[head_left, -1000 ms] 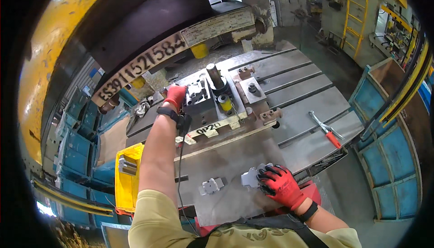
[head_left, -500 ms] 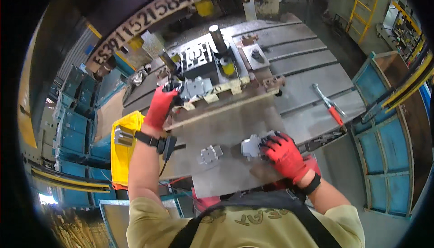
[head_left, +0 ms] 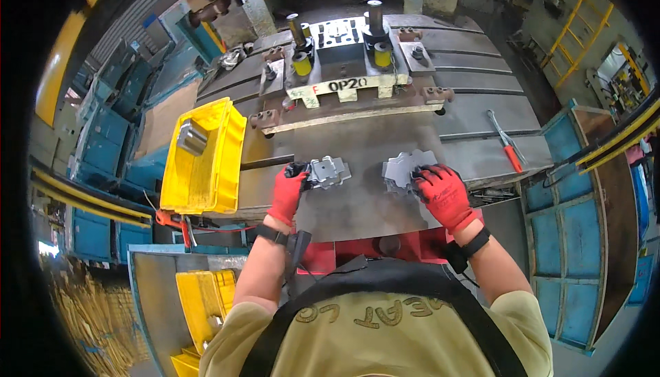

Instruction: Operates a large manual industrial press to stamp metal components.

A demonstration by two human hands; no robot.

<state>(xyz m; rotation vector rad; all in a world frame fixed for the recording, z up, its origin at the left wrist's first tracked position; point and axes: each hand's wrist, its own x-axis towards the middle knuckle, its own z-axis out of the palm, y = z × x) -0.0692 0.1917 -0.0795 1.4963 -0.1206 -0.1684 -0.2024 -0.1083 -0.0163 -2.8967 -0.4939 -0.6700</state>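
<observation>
My left hand (head_left: 286,192), in a red glove with dark fingertips, has its fingers closed on the left edge of a flat grey stamped metal plate (head_left: 327,169). That plate lies over another metal piece on the near steel sheet, at the left. To the right, my right hand (head_left: 442,195), gloved alike, grips the right edge of a second notched metal plate (head_left: 405,168). Under it the edges of more metal show. Beyond both hands stands a press die (head_left: 342,54) with upright posts and yellow cylinders; no hand touches it.
A yellow bin (head_left: 236,164) holding a metal block (head_left: 192,136) stands left of my left hand. Long pliers with a red handle (head_left: 510,157) lie on the slotted press bed (head_left: 481,105) at the right. A blue-panelled crate (head_left: 564,239) stands beyond the right edge.
My left hand has come back from the die's front edge to the near sheet, bringing a metal plate onto the left piece. My right hand remains at the right plates. The view has shifted.
</observation>
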